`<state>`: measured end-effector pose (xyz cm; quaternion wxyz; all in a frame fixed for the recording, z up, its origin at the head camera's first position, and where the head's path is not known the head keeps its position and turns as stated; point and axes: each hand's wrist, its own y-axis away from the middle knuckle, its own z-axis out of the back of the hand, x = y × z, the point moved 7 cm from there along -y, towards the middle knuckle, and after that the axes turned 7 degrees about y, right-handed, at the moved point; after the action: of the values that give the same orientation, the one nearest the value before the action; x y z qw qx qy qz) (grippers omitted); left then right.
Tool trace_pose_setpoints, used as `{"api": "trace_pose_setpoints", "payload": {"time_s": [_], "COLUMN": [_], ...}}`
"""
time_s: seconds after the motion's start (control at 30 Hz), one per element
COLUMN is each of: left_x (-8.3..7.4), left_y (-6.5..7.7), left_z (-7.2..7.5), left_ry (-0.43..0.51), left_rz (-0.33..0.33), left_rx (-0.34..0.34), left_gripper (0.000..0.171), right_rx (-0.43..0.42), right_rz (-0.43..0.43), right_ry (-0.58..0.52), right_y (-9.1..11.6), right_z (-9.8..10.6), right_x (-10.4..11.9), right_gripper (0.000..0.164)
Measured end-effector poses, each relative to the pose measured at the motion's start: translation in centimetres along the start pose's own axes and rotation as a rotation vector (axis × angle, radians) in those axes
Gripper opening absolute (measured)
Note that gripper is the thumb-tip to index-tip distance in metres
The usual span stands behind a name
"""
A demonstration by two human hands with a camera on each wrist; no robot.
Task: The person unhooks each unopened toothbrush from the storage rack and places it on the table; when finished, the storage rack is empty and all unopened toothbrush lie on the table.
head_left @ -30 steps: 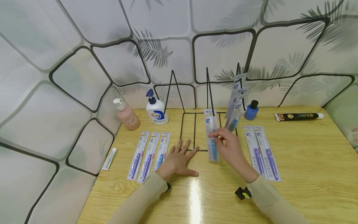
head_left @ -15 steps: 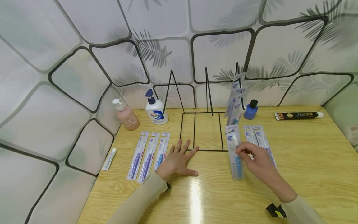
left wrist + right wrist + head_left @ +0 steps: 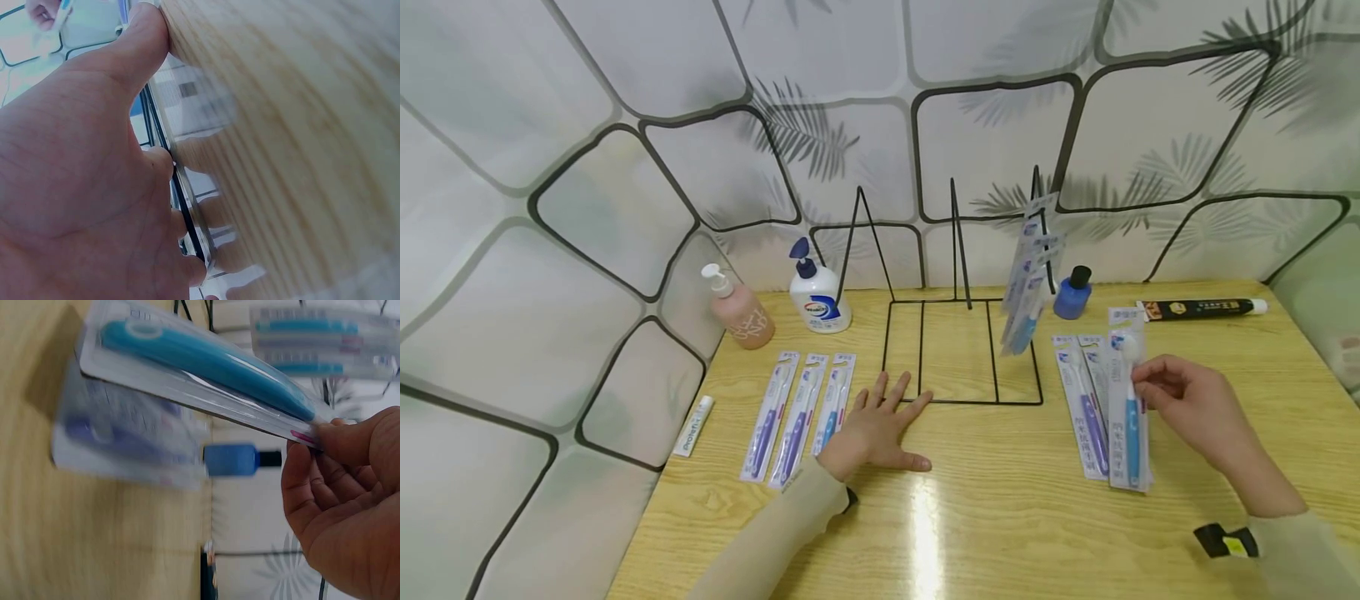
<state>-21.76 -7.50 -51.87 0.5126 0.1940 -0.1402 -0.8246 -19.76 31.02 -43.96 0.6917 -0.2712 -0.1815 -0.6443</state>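
My right hand point(image 3: 1195, 412) pinches the edge of a packaged blue toothbrush point(image 3: 1132, 433) between thumb and fingers. In the head view the pack overlaps a purple packaged toothbrush point(image 3: 1093, 367) on the table, beside another purple packaged toothbrush point(image 3: 1088, 417). The right wrist view shows the held toothbrush point(image 3: 206, 365) tilted above the tabletop. Fingers spread, my left hand point(image 3: 880, 433) lies flat at the front of the black wire rack point(image 3: 967, 402). Several packaged toothbrushes point(image 3: 1028, 275) hang on the rack's right hook; its middle hook point(image 3: 961, 250) and left hook point(image 3: 859, 225) carry nothing.
Left on the wooden table point(image 3: 1000, 533) lie three packaged toothbrushes point(image 3: 797, 421) and a small white tube point(image 3: 693, 426). Behind stand a pink pump bottle point(image 3: 741, 312) and a white pump bottle point(image 3: 822, 300). A blue bottle point(image 3: 1072, 293) and black tube point(image 3: 1202, 310) sit back right.
My right hand has carried the blue toothbrush pack away from the rack's middle hook, rightward to the two purple packs. My left hand has stayed in place.
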Motion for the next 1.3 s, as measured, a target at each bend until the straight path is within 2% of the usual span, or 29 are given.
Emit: {"api": "trace_pose_setpoints", "payload": {"time_s": [0.13, 0.27, 0.43, 0.57, 0.7, 1.07, 1.3], "left_x": [0.0, 0.0, 0.1, 0.0, 0.0, 0.0, -0.1], "left_y": [0.0, 0.0, 0.0, 0.0, 0.0, 0.0, 0.1], "left_z": [-0.1, -0.1, 0.0, 0.0, 0.0, 0.2, 0.1], "left_ry": [-0.002, -0.002, -0.002, 0.000, -0.001, -0.010, -0.003], "left_rz": [0.002, -0.001, 0.001, -0.003, -0.003, 0.001, -0.007], "left_rx": [0.008, 0.008, 0.003, 0.002, 0.003, -0.002, -0.007], "left_gripper": [0.107, 0.107, 0.107, 0.107, 0.107, 0.107, 0.107], "right_rx": [0.068, 0.192, 0.360, 0.423, 0.436, 0.397, 0.370], "right_rz": [-0.029, -0.057, -0.120, -0.154, -0.162, -0.123, -0.143], "right_ry": [0.028, 0.055, 0.039, 0.059, 0.083, 0.256, 0.347], "right_y": [-2.0, -3.4, -4.4, -4.8, -5.1, -5.4, -5.1], "right_z": [0.4, -0.4, -2.0, -2.8, -3.1, -2.6, -1.9], "right_x": [-2.9, -5.0, -6.7, -7.6, -7.8, -7.0, -6.4], "right_gripper": [0.010, 0.015, 0.019, 0.017, 0.016, 0.012, 0.018]}}
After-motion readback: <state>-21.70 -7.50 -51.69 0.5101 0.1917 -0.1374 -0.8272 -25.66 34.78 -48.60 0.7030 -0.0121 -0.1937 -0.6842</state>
